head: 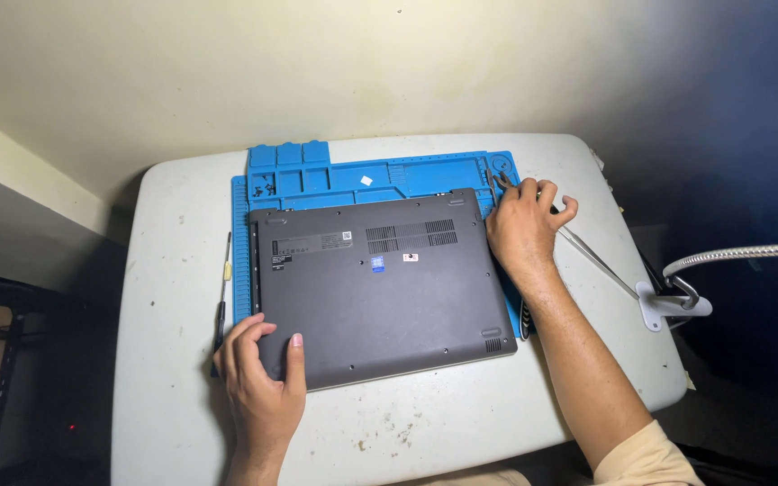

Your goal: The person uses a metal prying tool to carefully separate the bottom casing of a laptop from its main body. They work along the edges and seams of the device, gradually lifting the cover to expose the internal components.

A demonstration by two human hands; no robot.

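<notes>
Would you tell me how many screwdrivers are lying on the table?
1: a thin screwdriver lies on the white table, left of the blue mat, just above the left hand. The right hand may hide another tool.

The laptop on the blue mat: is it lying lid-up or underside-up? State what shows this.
Underside-up. The laptop shows its grey base: vent slots, stickers and screw holes face the camera. It lies flat on the blue mat.

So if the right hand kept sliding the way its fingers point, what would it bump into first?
The right hand points up and away, toward the mat's far right corner. It would probably meet the small round tray moulded there first, then bare table. Depth is hard to judge.
</notes>
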